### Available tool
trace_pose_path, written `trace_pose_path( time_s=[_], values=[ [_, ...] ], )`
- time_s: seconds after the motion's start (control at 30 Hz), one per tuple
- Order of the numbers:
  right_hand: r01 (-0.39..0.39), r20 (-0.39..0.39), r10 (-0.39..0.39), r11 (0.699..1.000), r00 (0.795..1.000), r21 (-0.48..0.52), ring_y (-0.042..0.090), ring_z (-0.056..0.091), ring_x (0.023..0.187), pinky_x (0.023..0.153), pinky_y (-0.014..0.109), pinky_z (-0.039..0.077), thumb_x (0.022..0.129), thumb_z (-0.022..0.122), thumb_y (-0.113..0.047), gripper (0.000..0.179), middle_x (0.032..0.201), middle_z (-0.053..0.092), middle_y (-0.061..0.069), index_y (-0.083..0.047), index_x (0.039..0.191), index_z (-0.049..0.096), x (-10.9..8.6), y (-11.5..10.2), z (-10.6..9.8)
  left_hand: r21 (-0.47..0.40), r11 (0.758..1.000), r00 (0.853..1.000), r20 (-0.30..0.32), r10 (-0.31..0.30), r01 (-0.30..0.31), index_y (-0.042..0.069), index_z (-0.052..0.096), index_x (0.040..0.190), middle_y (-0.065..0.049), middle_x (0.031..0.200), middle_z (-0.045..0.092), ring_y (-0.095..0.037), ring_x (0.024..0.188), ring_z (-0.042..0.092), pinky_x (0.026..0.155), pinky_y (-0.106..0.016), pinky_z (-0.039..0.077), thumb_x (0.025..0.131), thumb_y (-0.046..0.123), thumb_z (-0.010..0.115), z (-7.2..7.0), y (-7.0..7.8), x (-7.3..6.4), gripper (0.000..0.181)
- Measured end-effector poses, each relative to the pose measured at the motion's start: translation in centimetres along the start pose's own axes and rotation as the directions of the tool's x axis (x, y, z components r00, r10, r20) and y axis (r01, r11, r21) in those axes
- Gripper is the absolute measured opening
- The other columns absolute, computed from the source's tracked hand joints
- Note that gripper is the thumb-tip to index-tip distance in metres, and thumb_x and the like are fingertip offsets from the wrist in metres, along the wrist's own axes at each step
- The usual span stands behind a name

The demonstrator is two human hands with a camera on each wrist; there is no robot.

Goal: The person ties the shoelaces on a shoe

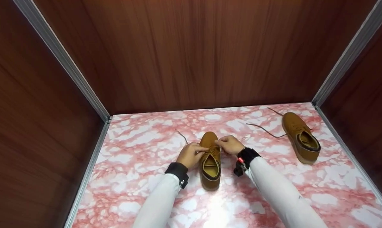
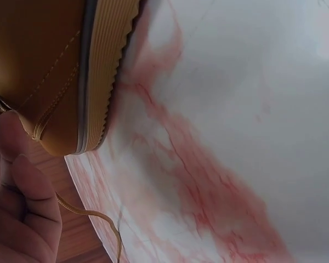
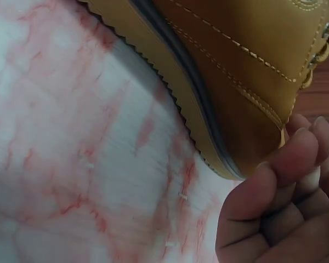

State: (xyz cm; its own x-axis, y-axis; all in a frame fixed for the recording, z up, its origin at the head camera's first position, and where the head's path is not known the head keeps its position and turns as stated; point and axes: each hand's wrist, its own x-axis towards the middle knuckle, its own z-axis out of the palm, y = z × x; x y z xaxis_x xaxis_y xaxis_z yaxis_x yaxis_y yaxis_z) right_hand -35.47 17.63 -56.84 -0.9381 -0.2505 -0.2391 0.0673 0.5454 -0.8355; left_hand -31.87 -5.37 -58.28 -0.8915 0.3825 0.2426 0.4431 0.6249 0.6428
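Observation:
A tan lace-up shoe [image 1: 210, 179] with a ridged sole stands upright on the tabletop, toe pointing away. My left hand [image 1: 190, 155] is over its lacing from the left, thumb and fingers pinching the shoelace [image 2: 90, 212], whose loose end trails past the fingers. From the other side, my right hand [image 1: 231, 145] brings thumb and forefinger together at the front of the lacing, pinching the lace there. The bit of lace between these fingertips is mostly hidden in the right wrist view, where the fingers [image 3: 299, 156] lie close against the shoe's upper.
A matching tan shoe [image 1: 300, 136] stands at the right, its loose lace [image 1: 266, 130] spread on the table to its left. The red-and-white marbled tabletop [image 1: 130, 177] is bounded by dark wood panels [image 1: 184, 57] at the back and both sides, with grey metal rails at the corners.

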Motion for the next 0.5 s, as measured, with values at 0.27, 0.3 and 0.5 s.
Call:
trace_pose_path(
  time_s=[0.27,0.3,0.5],
  values=[
    [-0.071,0.047,0.073,0.997,0.996,-0.038,0.007,0.035,0.039,0.041,0.024,0.033,0.106,0.056,-0.044,0.049,0.046,0.037,-0.009,-0.012,0.07,0.061,1.0,-0.6,0.5,0.003,1.0,1.0,0.006,0.001,-0.001,0.016,0.082,0.116,-0.008,0.103,0.076,-0.022,0.097,0.069,0.091,-0.035,0.058,0.095,0.01,0.074,0.2,-0.4,-0.1,0.022],
    [-0.074,0.048,0.076,0.996,0.996,-0.045,0.007,0.035,0.039,0.04,0.024,0.034,0.106,0.055,-0.045,0.05,0.047,0.037,-0.009,-0.013,0.068,0.059,1.0,-0.7,0.6,0.005,1.0,1.0,0.004,0.002,-0.002,0.016,0.082,0.116,-0.007,0.103,0.075,-0.021,0.096,0.069,0.09,-0.034,0.058,0.095,0.01,0.074,0.2,-0.5,-0.1,0.023],
    [-0.089,0.031,0.092,0.992,0.995,-0.093,0.006,0.034,0.039,0.041,0.023,0.033,0.102,0.06,-0.05,0.057,0.045,0.035,-0.011,-0.02,0.055,0.046,1.5,-1.2,0.8,-0.003,1.0,1.0,-0.003,0.014,-0.014,0.016,0.081,0.116,-0.008,0.1,0.076,-0.021,0.095,0.07,0.088,-0.033,0.058,0.095,0.008,0.075,0.3,-0.7,-0.1,0.024]
  ],
)
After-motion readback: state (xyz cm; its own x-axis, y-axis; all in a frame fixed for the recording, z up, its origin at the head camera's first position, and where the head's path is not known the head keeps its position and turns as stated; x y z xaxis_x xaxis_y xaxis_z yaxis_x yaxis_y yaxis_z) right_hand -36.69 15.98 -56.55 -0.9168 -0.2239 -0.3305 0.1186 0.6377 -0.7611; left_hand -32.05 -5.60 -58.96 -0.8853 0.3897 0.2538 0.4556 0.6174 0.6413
